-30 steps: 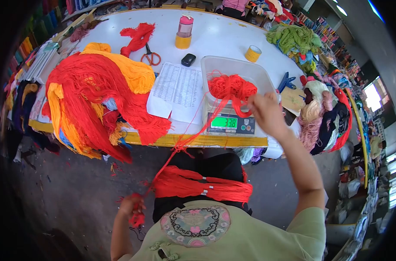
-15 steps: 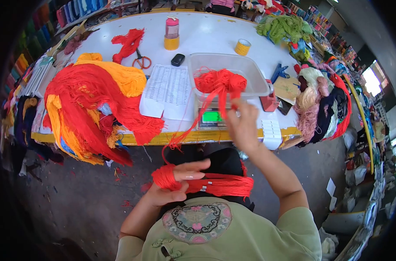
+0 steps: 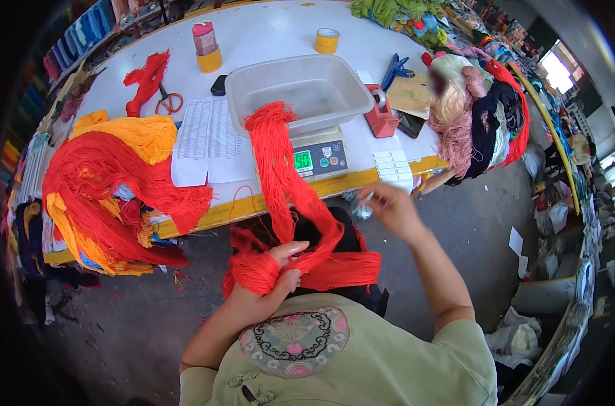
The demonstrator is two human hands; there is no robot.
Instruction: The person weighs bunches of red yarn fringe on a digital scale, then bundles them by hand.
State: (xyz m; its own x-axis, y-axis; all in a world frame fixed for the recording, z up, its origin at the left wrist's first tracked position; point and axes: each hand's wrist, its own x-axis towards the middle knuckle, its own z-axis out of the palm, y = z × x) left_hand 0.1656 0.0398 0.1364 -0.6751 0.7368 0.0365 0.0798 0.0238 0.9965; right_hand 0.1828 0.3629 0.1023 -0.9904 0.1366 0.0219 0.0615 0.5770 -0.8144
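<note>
Now yarn (image 3: 280, 169) hangs mostly out of the tub (image 3: 300, 88); my left hand (image 3: 270, 271) grips a wound part, my right hand (image 3: 392, 210) is pinched closed; I judge much is left to wind.

White table (image 3: 280, 34) bears scale (image 3: 317, 157), papers (image 3: 206, 135), yarn heap (image 3: 111, 176), scissors (image 3: 167, 103).
</note>
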